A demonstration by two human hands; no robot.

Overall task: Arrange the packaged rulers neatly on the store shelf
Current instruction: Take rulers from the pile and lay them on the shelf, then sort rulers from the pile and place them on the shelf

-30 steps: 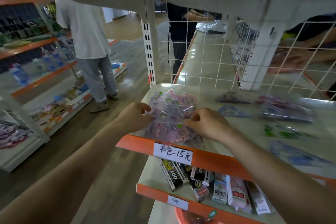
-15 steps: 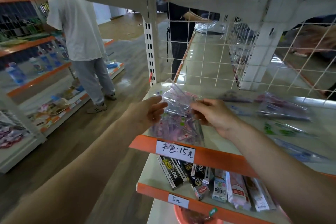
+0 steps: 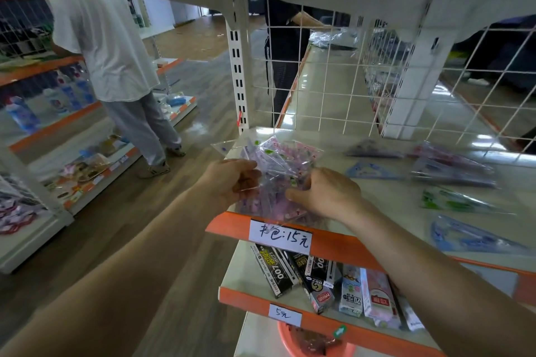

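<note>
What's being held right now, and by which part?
Both hands hold the bundle of packaged rulers at the shelf's front corner: the left hand grips its left edge, the right hand its right edge.

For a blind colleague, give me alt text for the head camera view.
A left hand and a right hand hold a stack of packaged rulers, pink and purple in clear plastic, at the front left corner of a store shelf. More ruler packs lie scattered to the right.
</note>
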